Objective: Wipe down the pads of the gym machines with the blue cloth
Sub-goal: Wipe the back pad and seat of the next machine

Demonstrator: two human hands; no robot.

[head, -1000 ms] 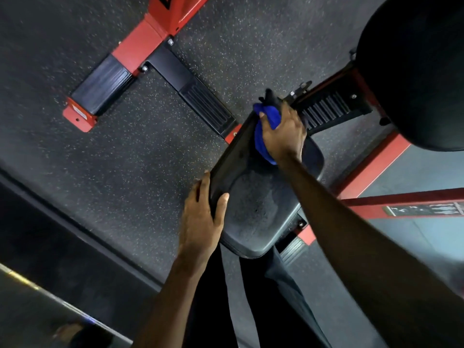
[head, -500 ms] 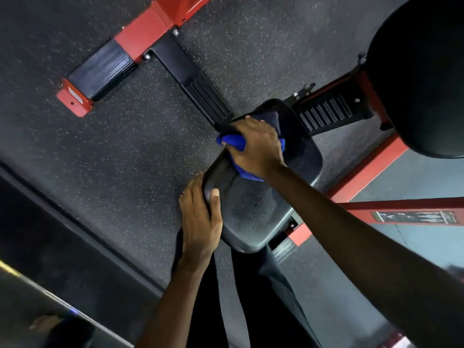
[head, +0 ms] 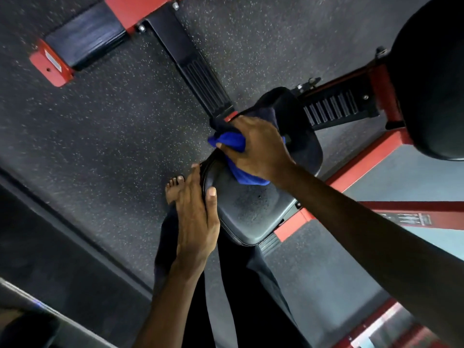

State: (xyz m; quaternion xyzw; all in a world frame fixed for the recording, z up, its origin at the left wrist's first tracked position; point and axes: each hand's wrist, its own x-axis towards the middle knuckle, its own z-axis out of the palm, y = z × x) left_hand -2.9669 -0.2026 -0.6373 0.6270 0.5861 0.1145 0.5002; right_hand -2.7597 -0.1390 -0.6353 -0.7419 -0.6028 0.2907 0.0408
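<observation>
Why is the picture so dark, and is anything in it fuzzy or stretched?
Head view: the light is dim, with only a soft shine on the seat pad. Head view: the right hand and the blue cloth it grips look slightly smeared, while the left hand holding the pad's edge looks sharper. Head view: the wide lens seems to stretch the right arm toward the corner.

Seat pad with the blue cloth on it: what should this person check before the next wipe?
1. Right hand grips the blue cloth: ok.
2. Cloth touches the seat pad, at its far left edge: ok.
3. Left hand holds the pad's left edge, thumb on top: ok.
4. Pad's near half clean: cannot tell; it looks greyish and speckled.
5. Bare foot clear of the red frame: ok.
6. Big round pad at the right wiped: cannot tell.
</observation>
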